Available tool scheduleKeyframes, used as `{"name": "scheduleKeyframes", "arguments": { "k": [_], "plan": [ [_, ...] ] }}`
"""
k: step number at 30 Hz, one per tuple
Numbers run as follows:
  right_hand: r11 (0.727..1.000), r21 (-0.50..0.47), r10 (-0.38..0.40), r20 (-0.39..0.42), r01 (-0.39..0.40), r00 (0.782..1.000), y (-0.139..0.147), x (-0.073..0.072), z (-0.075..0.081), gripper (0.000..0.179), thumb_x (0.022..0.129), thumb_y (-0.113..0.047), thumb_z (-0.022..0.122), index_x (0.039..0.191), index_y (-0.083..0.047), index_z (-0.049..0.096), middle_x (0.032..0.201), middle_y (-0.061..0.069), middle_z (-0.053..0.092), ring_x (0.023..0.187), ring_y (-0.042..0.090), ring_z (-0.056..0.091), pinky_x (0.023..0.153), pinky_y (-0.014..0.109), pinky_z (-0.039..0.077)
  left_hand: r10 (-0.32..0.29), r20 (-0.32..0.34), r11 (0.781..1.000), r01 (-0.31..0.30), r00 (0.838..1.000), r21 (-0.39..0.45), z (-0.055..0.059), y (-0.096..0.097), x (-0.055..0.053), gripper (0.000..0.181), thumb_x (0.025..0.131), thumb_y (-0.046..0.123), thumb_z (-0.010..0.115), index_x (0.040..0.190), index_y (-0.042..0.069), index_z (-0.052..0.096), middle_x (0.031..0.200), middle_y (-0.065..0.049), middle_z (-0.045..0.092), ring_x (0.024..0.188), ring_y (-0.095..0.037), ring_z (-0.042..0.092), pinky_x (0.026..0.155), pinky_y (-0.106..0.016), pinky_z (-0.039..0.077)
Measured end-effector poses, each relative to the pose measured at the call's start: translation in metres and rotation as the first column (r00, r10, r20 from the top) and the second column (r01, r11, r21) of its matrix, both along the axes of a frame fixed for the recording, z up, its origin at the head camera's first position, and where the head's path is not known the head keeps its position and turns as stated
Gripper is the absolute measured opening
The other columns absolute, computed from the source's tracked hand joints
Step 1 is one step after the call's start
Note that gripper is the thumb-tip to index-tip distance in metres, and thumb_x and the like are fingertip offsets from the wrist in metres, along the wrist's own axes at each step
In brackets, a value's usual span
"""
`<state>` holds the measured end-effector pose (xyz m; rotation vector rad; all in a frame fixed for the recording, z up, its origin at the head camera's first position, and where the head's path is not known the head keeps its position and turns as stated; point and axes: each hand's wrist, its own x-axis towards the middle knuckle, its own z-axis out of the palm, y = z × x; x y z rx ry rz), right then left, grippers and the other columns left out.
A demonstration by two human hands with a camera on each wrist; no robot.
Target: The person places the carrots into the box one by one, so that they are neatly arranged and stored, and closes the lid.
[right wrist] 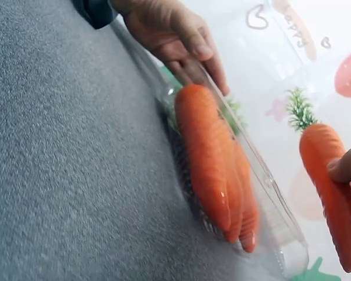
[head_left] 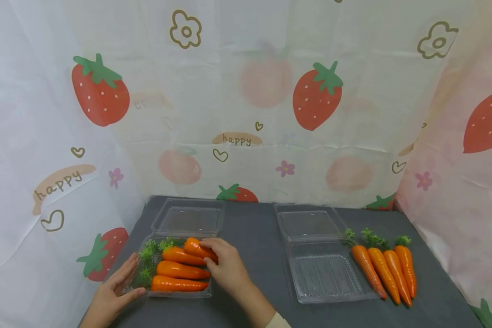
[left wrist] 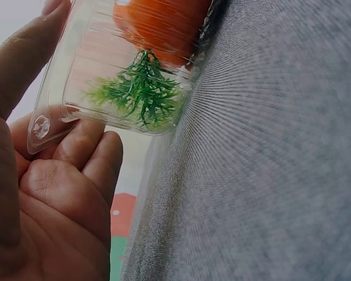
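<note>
An open clear plastic container [head_left: 180, 295] at the left of the table holds three orange carrots [head_left: 179, 284] side by side, their green tops toward its left end. My left hand [head_left: 116, 291] holds the container's near left corner, thumb on one side and fingers on the other; the left wrist view shows its fingers behind the rim. Another carrot [right wrist: 333, 175] with a leafy top is pinched by my right hand [head_left: 228, 264], above the far side of the container. In the right wrist view this carrot is apart from the three inside. Right fingers partly cover its tip.
To the right stands a second open clear container [head_left: 324, 273] with its lid [head_left: 305, 223] folded back. Several carrots [head_left: 387, 271] lie on the grey cloth beside it, slightly overlapping its right edge in the view. A strawberry-print curtain [head_left: 246, 91] encloses the table's back and sides.
</note>
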<state>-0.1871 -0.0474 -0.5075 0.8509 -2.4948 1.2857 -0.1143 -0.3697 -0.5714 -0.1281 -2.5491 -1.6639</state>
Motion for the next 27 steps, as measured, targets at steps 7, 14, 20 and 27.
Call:
{"name": "scheduleKeyframes", "arguments": {
  "k": [7,14,20,27],
  "plan": [
    [0.997,0.064,0.036,-0.030,-0.034,0.999,-0.012,0.005,-0.001,0.039,0.092,-0.003,0.075,0.128,-0.014,0.071,0.131,-0.004,0.068,0.123,0.013,0.064,0.102,0.026,0.055,-0.001,-0.018,1.000,0.001,1.000,-0.012,-0.001,0.000,-0.001,0.085,0.090,0.022,0.080,0.161,0.008,0.034,0.168,-0.021,0.022,0.130,0.026,0.033,0.098,-0.002,0.042],
    [0.992,0.092,0.084,-0.021,-0.082,0.996,-0.022,0.007,-0.003,0.037,0.092,-0.002,0.074,0.127,-0.014,0.072,0.132,-0.003,0.068,0.120,0.012,0.065,0.094,0.019,0.056,-0.013,-0.045,1.000,0.014,0.999,0.003,-0.002,0.000,0.001,0.084,0.091,0.017,0.079,0.160,0.006,0.034,0.167,-0.022,0.022,0.132,0.024,0.034,0.099,-0.004,0.043],
    [0.987,0.129,0.103,-0.021,-0.099,0.994,-0.030,0.010,-0.003,0.038,0.093,-0.001,0.073,0.127,-0.017,0.073,0.130,-0.007,0.068,0.115,0.006,0.065,0.085,0.010,0.054,-0.011,-0.034,1.000,0.011,0.999,0.001,0.000,0.001,0.001,0.084,0.091,0.019,0.079,0.160,0.007,0.034,0.168,-0.022,0.022,0.131,0.025,0.034,0.099,-0.004,0.043],
    [0.975,0.201,0.117,-0.086,-0.098,0.989,-0.041,0.011,-0.009,0.038,0.091,-0.004,0.075,0.125,-0.019,0.074,0.128,-0.008,0.069,0.118,0.007,0.065,0.095,0.016,0.054,-0.006,-0.029,1.000,0.006,1.000,-0.008,0.000,0.001,0.001,0.084,0.091,0.020,0.079,0.161,0.009,0.034,0.168,-0.021,0.022,0.129,0.025,0.034,0.099,-0.003,0.043]
  ]
}}
